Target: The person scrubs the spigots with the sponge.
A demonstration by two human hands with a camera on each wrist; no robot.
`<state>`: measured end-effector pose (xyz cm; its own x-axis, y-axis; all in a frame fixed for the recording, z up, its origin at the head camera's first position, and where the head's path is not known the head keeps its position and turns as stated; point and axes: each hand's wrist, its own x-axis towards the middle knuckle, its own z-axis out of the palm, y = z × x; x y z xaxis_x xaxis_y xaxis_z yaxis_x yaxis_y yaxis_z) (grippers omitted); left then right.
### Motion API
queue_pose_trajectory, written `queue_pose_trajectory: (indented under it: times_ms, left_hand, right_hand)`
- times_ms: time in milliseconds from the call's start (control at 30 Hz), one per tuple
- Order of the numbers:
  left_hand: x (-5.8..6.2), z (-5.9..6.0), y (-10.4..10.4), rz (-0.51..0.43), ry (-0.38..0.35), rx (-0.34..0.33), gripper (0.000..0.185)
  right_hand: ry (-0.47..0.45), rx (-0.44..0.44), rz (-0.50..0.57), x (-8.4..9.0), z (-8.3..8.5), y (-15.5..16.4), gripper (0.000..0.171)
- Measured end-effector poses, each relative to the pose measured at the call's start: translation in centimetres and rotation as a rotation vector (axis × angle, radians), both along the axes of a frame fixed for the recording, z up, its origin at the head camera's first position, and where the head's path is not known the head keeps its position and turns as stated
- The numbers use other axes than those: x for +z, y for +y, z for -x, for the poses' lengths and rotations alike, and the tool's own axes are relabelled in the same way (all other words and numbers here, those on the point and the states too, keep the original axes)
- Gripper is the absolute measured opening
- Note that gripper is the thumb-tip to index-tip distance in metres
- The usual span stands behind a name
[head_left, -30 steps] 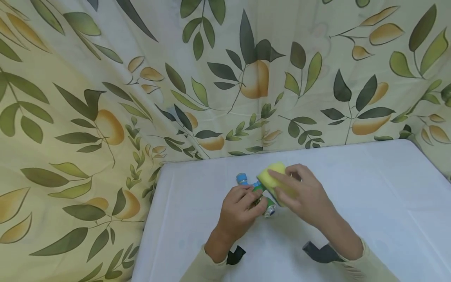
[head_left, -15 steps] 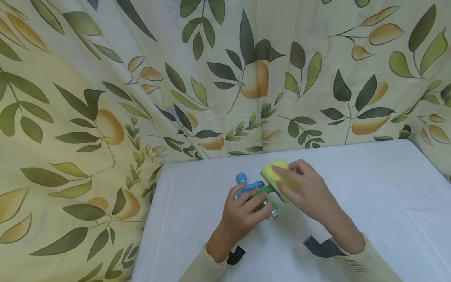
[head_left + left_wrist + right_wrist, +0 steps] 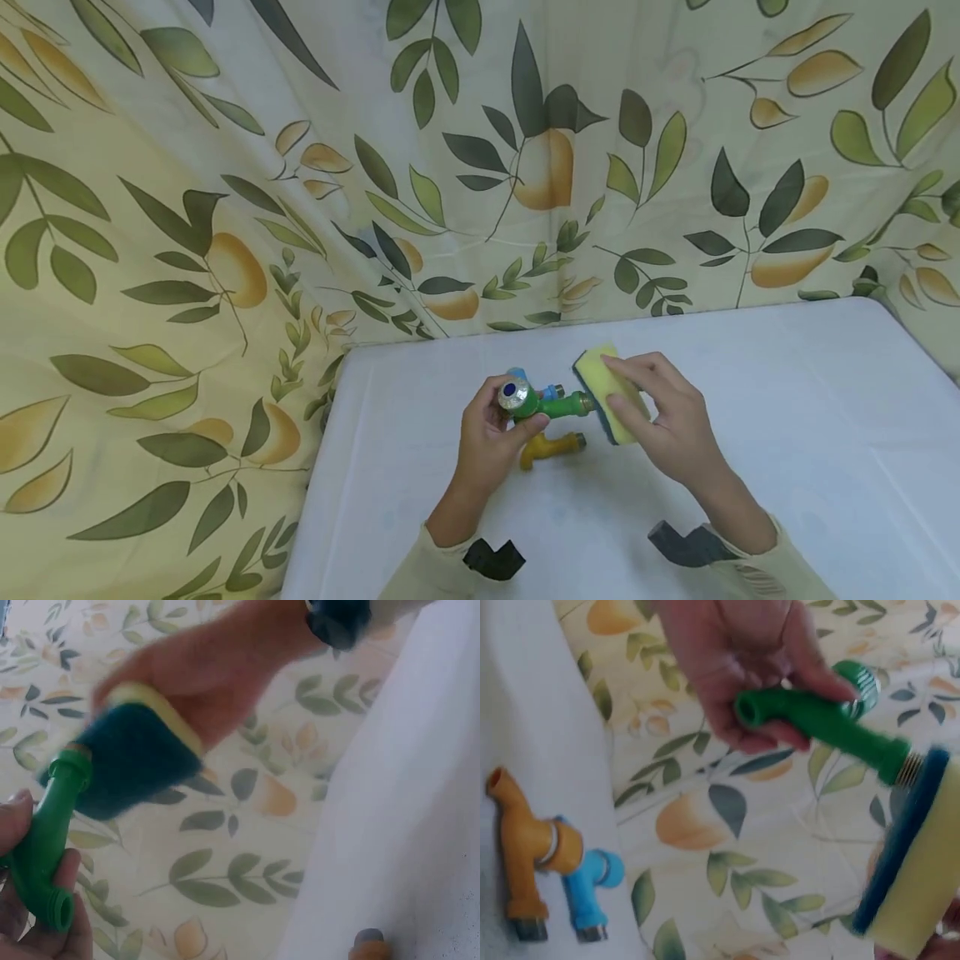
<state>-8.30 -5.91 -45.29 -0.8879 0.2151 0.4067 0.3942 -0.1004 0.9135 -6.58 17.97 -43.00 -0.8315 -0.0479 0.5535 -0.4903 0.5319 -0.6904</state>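
My left hand [image 3: 480, 446] grips a green plastic tap [image 3: 558, 406] by its body, raised above the table. The tap's round silver-topped handle faces up, and its threaded metal end points right. In my right hand [image 3: 671, 417] a yellow sponge [image 3: 617, 387] is pinched between thumb and fingers. The sponge's dark scouring side [image 3: 139, 761] meets the threaded end in the wrist views. Beneath the held tap lie an orange-yellow tap [image 3: 555, 447] and a blue tap [image 3: 586, 892], the blue one mostly hidden in the head view.
A white table [image 3: 787, 400] lies under both hands. A curtain [image 3: 465, 167] printed with leaves and fruit hangs along its back and left. Dark straps [image 3: 495, 560] sit at both wrists.
My left hand has turned the green tap over, bringing its handle from the lower right to the upper left. The sponge has shifted slightly right and tilted. The orange-yellow tap has come into sight.
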Motion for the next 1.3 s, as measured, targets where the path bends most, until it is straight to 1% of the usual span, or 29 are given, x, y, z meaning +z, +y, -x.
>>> queue_pose_trajectory:
  times_ms: [67, 100, 233, 300, 367, 433, 500, 533, 600, 633, 700, 800, 867, 933, 1067, 1167, 1300]
  left_hand:
    - [0.0, 0.1, 0.0, -0.024, -0.062, -0.029, 0.041]
    - [0.0, 0.1, 0.0, -0.039, -0.098, -0.045, 0.042]
    - [-0.1, 0.2, 0.0, -0.103, -0.227, -0.106, 0.052]
    - [-0.2, 0.2, 0.0, -0.118, -0.264, -0.115, 0.054]
    - [-0.2, 0.3, 0.0, -0.111, -0.283, -0.114, 0.053]
    - [-0.2, 0.5, 0.0, -0.09, -0.301, -0.107, 0.05]
    - [-0.4, 0.7, 0.0, -0.059, -0.333, -0.09, 0.048]
    - [-0.5, 1.0, 0.0, -0.048, -0.359, -0.084, 0.047]
    - [-0.8, 1.5, -0.2, -0.025, -0.415, -0.058, 0.046]
    - [-0.9, 2.0, -0.2, -0.011, -0.44, -0.036, 0.048]
    - [-1.2, 3.0, -0.4, 0.012, -0.464, 0.009, 0.056]
    - [-1.6, 5.1, -0.5, 0.07, -0.443, 0.096, 0.061]
    - [-2.0, 6.8, -0.5, 0.113, -0.411, 0.152, 0.06]
    - [-2.6, 8.4, -0.6, 0.184, -0.375, 0.21, 0.054]
    - [-3.9, 11.5, -0.7, 0.339, -0.298, 0.329, 0.054]
    - [-4.9, 13.2, -0.8, 0.443, -0.26, 0.396, 0.053]
    - [-6.0, 14.6, -0.9, 0.545, -0.254, 0.434, 0.05]
  right_hand:
    - [-0.012, -0.044, -0.005, -0.1, 0.1, 0.0, 0.046]
    - [-0.013, -0.051, -0.006, -0.2, 0.1, 0.1, 0.045]
    - [0.023, -0.04, -0.003, -0.5, 0.0, 0.1, 0.046]
    - [0.039, -0.047, -0.006, -0.6, 0.0, 0.2, 0.046]
    - [0.044, -0.049, 0.001, -0.9, 0.0, 0.2, 0.047]
    - [0.051, -0.025, 0.015, -1.2, -0.1, 0.2, 0.049]
    - [0.042, -0.023, -0.013, -1.6, -0.2, 0.2, 0.049]
    - [0.036, -0.043, -0.04, -1.8, -0.1, 0.3, 0.048]
    - [0.02, -0.125, -0.104, -2.3, 0.2, 0.5, 0.047]
    - [0.007, -0.163, -0.122, -2.5, 0.3, 0.6, 0.046]
    - [-0.026, -0.217, -0.134, -2.9, 0.3, 1.0, 0.044]
    - [-0.054, -0.238, -0.107, -3.2, 0.1, 1.4, 0.043]
    - [-0.066, -0.234, -0.093, -3.3, -0.2, 1.6, 0.043]
    - [-0.076, -0.234, -0.085, -3.4, -0.4, 1.8, 0.043]
    - [-0.106, -0.243, -0.078, -3.7, -0.8, 2.1, 0.043]
    - [-0.139, -0.257, -0.091, -3.8, -1.1, 2.2, 0.041]
    - [-0.154, -0.263, -0.102, -4.0, -1.4, 2.4, 0.041]
